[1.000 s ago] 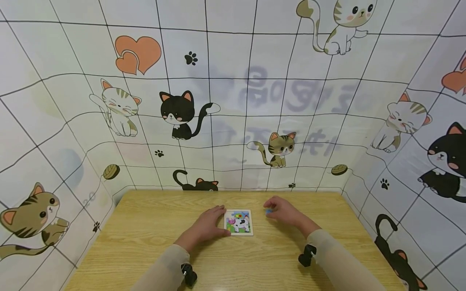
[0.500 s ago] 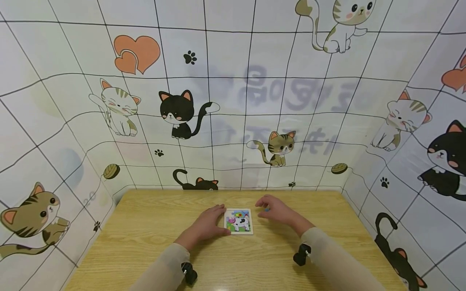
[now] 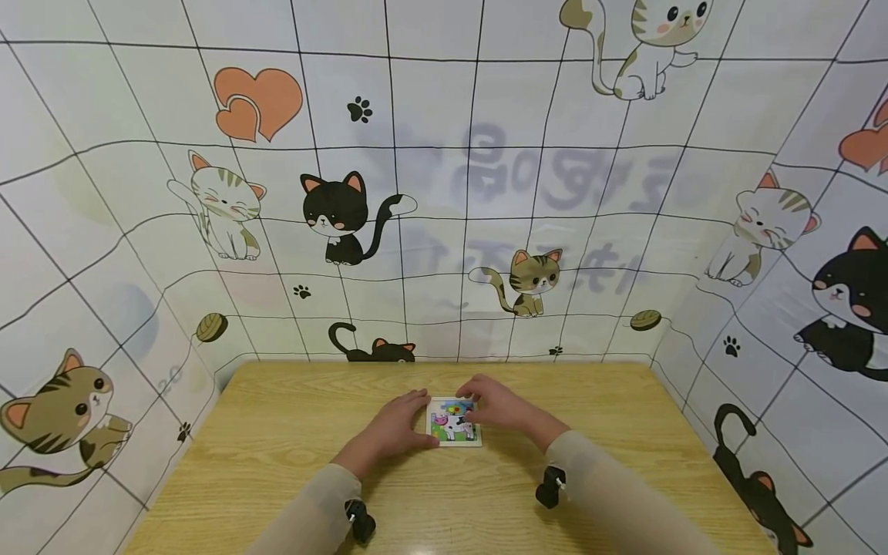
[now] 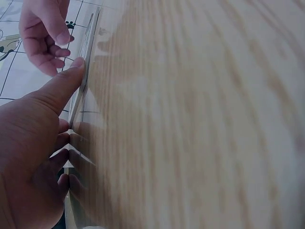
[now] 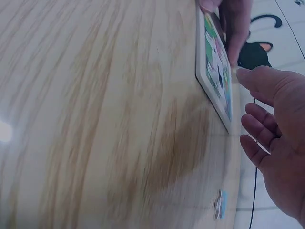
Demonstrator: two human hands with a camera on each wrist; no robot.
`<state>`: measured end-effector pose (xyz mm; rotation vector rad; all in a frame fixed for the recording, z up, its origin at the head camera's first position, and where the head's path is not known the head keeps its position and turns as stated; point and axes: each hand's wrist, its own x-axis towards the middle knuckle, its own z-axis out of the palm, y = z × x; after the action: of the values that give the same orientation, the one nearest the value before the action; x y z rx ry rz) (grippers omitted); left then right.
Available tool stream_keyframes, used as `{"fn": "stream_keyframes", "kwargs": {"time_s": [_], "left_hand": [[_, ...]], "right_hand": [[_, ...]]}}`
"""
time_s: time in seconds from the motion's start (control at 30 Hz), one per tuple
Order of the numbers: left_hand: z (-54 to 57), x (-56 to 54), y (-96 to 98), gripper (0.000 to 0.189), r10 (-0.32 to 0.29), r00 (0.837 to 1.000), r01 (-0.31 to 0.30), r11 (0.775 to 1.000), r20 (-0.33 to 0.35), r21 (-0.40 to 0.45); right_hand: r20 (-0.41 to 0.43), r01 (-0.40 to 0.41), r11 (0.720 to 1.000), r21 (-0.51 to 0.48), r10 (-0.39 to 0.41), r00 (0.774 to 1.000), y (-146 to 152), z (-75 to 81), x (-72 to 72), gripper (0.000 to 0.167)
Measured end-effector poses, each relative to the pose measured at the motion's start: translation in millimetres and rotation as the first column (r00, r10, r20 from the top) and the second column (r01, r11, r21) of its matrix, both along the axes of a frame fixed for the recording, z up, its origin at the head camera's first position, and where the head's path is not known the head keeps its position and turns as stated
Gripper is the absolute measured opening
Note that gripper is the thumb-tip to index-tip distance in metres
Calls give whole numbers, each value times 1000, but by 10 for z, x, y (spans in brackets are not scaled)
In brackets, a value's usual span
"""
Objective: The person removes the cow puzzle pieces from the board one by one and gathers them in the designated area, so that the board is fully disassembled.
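Note:
A small square jigsaw puzzle (image 3: 449, 433) with a cow picture and a pale border lies flat on the table. My left hand (image 3: 390, 428) holds it by the left side, thumb at the near corner and fingers at the far one. Over the puzzle's right part reaches my right hand (image 3: 505, 407), its thumb and index finger apart and the other fingers loosely bent. Nothing shows between them in the right wrist view. There, a small light blue piece (image 5: 220, 204) lies on the table beyond the puzzle; in the head view it is hidden behind the right hand.
The wooden table (image 3: 291, 432) fills the lower middle of the head view. A white cloth wall (image 3: 444, 231) with printed cats and grid lines stands behind it and along both sides. Each sleeve carries a black wrist camera (image 3: 550, 487).
My right hand has moved left from beside the blue piece to above the right side of the puzzle. The left hand and the puzzle have stayed in place.

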<state>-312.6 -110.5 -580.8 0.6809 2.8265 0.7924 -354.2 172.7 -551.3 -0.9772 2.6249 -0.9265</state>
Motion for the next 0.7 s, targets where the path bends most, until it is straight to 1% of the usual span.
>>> {"fn": "stream_keyframes", "kwargs": {"time_s": [0.13, 0.47, 0.6, 0.7], "left_hand": [[-3, 5, -3, 93, 1, 1000, -1, 1000, 3, -2], [-15, -9, -12, 92, -5, 1000, 5, 1000, 2, 4], [-14, -8, -15, 92, -2, 1000, 2, 1000, 1, 9], [-16, -6, -18, 93, -5, 1000, 5, 1000, 0, 14]], "right_hand": [[-22, -36, 997, 65, 38, 999, -124, 20, -11, 43], [40, -111, 979, 172, 105, 994, -309, 138, -46, 45], [39, -134, 964, 231, 129, 991, -341, 171, -78, 46], [39, -151, 956, 253, 146, 989, -357, 180, -101, 45]]}}
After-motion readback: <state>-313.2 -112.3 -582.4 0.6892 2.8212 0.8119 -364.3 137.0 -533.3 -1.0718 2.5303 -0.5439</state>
